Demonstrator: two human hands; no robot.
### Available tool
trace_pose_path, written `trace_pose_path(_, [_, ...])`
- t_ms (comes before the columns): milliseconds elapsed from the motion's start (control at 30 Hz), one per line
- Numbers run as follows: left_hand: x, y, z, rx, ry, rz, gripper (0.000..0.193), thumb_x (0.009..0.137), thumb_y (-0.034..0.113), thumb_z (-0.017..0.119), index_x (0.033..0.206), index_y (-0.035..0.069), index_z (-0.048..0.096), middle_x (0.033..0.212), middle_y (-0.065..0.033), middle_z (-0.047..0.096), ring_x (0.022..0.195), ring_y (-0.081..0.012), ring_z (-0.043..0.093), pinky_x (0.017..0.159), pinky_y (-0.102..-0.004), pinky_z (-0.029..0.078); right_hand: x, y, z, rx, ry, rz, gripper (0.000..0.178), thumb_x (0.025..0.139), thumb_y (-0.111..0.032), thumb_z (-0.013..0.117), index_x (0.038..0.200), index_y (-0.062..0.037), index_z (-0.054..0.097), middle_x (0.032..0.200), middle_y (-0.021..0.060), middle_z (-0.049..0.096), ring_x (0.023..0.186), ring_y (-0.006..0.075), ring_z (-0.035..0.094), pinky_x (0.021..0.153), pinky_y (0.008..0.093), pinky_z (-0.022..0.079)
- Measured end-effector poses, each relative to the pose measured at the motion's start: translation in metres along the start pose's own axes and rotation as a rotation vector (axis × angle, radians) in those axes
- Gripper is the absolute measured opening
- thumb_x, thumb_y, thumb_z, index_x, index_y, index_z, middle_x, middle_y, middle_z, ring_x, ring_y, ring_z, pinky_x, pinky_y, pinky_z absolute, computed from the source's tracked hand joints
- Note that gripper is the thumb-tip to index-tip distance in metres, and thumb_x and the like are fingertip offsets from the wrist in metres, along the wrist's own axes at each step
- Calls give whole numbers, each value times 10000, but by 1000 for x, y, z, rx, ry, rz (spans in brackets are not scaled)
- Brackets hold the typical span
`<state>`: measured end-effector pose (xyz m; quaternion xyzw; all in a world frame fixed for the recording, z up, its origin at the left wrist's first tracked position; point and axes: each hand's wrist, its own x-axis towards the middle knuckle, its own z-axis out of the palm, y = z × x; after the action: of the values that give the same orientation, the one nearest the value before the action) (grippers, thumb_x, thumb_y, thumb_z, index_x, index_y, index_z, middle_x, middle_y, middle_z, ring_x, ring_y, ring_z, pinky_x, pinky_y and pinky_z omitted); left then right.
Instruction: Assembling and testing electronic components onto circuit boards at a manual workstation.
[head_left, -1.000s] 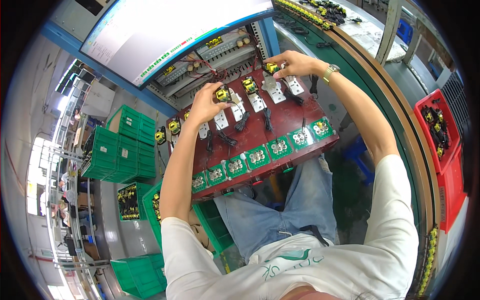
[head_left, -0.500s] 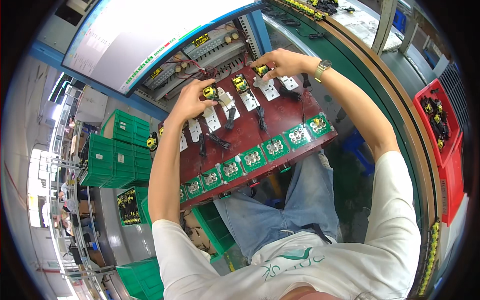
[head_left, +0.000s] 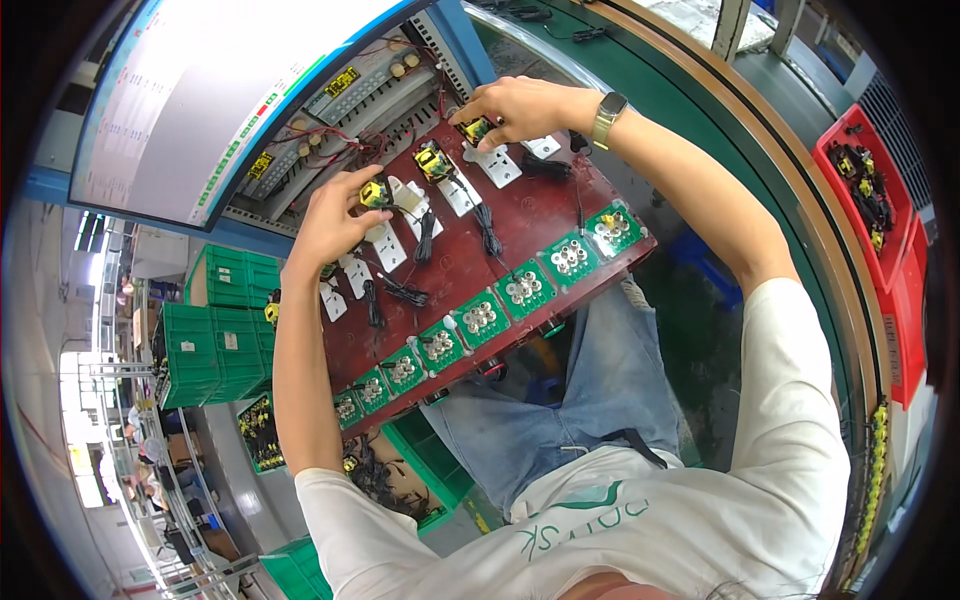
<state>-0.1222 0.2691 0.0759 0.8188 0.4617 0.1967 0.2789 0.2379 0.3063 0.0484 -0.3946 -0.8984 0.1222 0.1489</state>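
My left hand (head_left: 332, 218) is closed at the far left part of a dark red test bench (head_left: 520, 236), thumb and fingers pinching a small power adapter board (head_left: 375, 193) with a yellow transformer. Under that board lies a row of white socket plates (head_left: 388, 248). My right hand (head_left: 535, 108) grips another yellow-and-black adapter board (head_left: 476, 128) above a white plate farther right; fingers partly cover it. Between the hands, a third adapter board (head_left: 434, 162) sits on its own plate, untouched. Coiled black cords (head_left: 487, 229) trail from the boards across the red top.
Green circuit pads with metal posts (head_left: 480, 318) line the bench's near edge. Behind stand a large screen (head_left: 230, 90) and a wired rack (head_left: 370, 95). Green crates (head_left: 215, 340) are at left. At right, a red bin (head_left: 865, 190) holds boards beyond a curved conveyor edge (head_left: 800, 190).
The view has shifted, so the bench and screen sit farther left. Both hands keep their grip on the same boards, with only slight finger movement visible.
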Motion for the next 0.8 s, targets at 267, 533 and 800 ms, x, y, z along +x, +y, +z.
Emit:
trace_pose_path(267, [10, 45, 18, 543, -101, -104, 715, 794, 101, 888, 1446, -52, 637, 1196, -195, 727, 1019, -364, 727, 947, -421, 572, -4, 3, 6, -18, 83, -37, 624, 893, -336, 841, 1458, -126, 680, 1363, 123, 712, 1074, 379, 727, 948, 498, 563])
trace_pose_path(533, [-12, 45, 34, 563, 92, -2, 614, 843, 48, 817, 1419, -68, 638, 1193, -212, 718, 1023, -381, 717, 936, -428, 567, -13, 36, -16, 330, 198, 103, 531, 971, -259, 758, 1456, -57, 678, 1242, 108, 787, 963, 278, 741, 889, 420, 585])
trace_pose_path(800, [-68, 98, 90, 658, 191, -163, 175, 836, -63, 654, 992, -90, 730, 977, -252, 716, 888, -438, 703, 794, -495, 599, 3, 76, 19, 232, 360, 116, 395, 1010, -214, 623, 1298, 23, 754, 1135, 92, 812, 816, 254, 702, 788, 390, 567])
